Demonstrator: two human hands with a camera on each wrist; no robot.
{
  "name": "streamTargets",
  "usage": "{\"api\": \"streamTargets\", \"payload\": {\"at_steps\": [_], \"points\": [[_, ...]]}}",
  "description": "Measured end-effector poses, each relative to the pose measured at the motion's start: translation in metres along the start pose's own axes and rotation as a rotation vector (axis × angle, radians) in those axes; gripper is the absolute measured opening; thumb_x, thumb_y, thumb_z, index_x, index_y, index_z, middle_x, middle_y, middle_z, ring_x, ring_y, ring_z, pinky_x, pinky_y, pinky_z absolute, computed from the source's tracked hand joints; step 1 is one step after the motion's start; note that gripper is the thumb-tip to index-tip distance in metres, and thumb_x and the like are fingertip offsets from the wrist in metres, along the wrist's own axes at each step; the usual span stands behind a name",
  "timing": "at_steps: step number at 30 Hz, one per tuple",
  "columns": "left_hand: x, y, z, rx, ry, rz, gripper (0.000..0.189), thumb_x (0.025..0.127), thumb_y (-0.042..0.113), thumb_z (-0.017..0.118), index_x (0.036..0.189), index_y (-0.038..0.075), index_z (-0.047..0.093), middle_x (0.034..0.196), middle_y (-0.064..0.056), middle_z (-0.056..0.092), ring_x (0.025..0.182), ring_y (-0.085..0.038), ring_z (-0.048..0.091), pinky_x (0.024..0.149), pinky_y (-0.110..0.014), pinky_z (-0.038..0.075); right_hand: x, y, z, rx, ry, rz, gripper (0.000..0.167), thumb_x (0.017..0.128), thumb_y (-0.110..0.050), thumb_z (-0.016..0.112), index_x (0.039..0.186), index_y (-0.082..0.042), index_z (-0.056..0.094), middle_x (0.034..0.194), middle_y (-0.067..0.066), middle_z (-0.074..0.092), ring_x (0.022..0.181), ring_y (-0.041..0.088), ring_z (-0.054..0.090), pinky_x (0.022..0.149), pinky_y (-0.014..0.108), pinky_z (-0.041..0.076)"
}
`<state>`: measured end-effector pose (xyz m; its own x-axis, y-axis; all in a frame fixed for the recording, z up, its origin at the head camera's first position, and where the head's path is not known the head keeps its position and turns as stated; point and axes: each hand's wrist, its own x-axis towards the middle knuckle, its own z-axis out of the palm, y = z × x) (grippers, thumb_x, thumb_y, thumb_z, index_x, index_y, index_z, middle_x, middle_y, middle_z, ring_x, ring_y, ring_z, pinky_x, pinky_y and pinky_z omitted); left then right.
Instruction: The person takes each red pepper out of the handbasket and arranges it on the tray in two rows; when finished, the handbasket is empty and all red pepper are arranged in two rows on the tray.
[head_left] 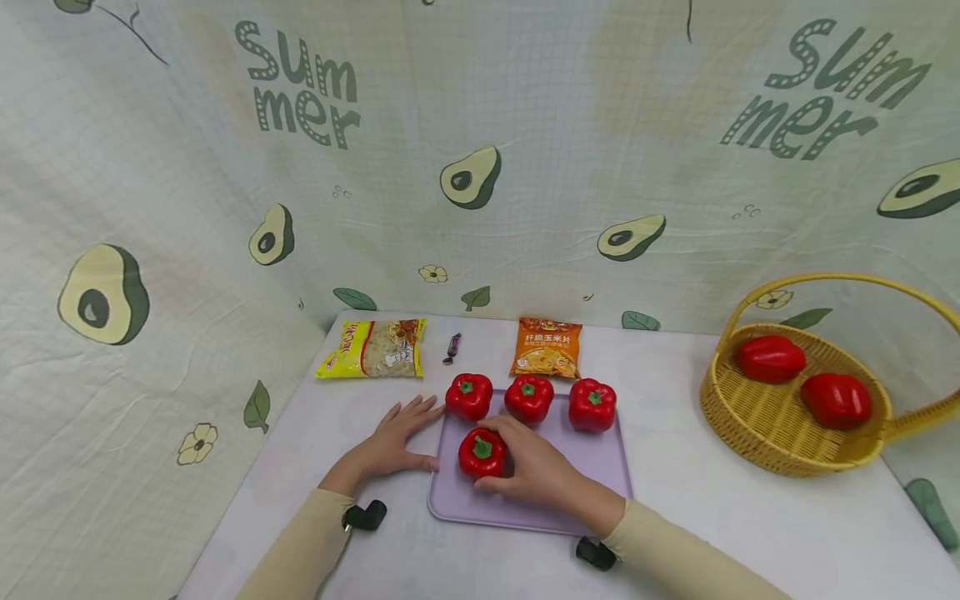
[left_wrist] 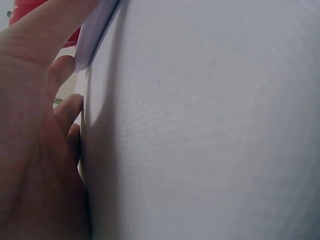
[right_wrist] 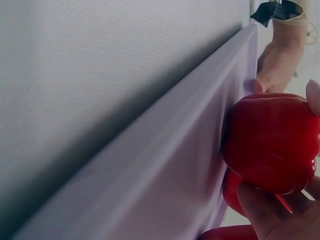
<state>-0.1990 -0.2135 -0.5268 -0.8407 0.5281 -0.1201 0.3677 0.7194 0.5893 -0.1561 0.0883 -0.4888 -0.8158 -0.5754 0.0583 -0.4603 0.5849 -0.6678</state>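
Note:
My right hand (head_left: 536, 467) grips a red bell pepper (head_left: 482, 454) with a green stem, at the left part of the lilac tray (head_left: 517, 515). In the right wrist view the thumb and fingers curl round this pepper (right_wrist: 272, 142), which sits close over the tray floor. Along the tray's back edge stand three more peppers: one at the left corner (head_left: 469, 397), one in the middle (head_left: 529, 398) and one at the right (head_left: 592, 406). My left hand (head_left: 393, 442) lies with spread fingers on the table, thumb and fingertips right at the tray's left edge.
At the right stands a yellow wicker basket (head_left: 731, 433) with a tall handle, holding two red peppers (head_left: 771, 359). Behind the tray lie a yellow snack bag (head_left: 371, 348), a small purple-wrapped candy (head_left: 452, 348) and an orange snack bag (head_left: 547, 347). A printed cloth (head_left: 540, 208) hangs at the back.

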Motion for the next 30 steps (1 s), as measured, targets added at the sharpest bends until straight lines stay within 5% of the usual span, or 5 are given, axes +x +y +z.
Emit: {"api": "streamTargets", "payload": {"at_steps": [6, 14, 20, 30], "points": [[0.001, -0.002, 0.001, -0.003, -0.002, -0.009, 0.096, 0.08, 0.059, 0.078, 0.159, 0.027, 0.036, 0.169, -0.002, 0.023, 0.157, -0.03, 0.007, 0.123, -0.059, -0.001, -0.001, -0.001, -0.001, -0.007, -0.004, -0.016, 0.081, 0.081, -0.05, 0.083, 0.148, -0.02, 0.047, 0.149, -0.002, 0.05, 0.148, 0.029, 0.036, 0.109, 0.05, 0.045], [0.001, -0.004, 0.002, -0.004, 0.003, -0.004, 0.095, 0.08, 0.059, 0.078, 0.159, 0.027, 0.036, 0.169, -0.002, 0.023, 0.157, -0.03, 0.007, 0.123, -0.059, -0.001, -0.002, 0.0, 0.002, 0.017, 0.029, -0.041, 0.077, 0.082, -0.042, 0.084, 0.145, -0.016, 0.046, 0.138, -0.004, 0.055, 0.128, 0.014, 0.053, 0.103, 0.04, 0.052], [0.002, -0.005, 0.002, 0.009, -0.006, -0.011, 0.097, 0.079, 0.062, 0.077, 0.16, 0.029, 0.034, 0.169, 0.001, 0.022, 0.157, -0.028, 0.006, 0.124, -0.058, -0.001, 0.001, -0.003, 0.006, 0.026, 0.057, -0.044, 0.075, 0.084, -0.042, 0.082, 0.146, -0.017, 0.049, 0.142, -0.003, 0.056, 0.143, 0.029, 0.043, 0.107, 0.047, 0.048], [0.001, -0.006, 0.002, 0.013, -0.009, -0.018, 0.097, 0.079, 0.062, 0.077, 0.16, 0.03, 0.034, 0.169, 0.002, 0.021, 0.157, -0.027, 0.006, 0.124, -0.057, -0.001, 0.007, -0.009, 0.012, 0.058, 0.063, -0.064, 0.074, 0.083, -0.04, 0.084, 0.146, -0.017, 0.05, 0.132, -0.006, 0.052, 0.12, 0.01, 0.055, 0.098, 0.033, 0.055]]}}
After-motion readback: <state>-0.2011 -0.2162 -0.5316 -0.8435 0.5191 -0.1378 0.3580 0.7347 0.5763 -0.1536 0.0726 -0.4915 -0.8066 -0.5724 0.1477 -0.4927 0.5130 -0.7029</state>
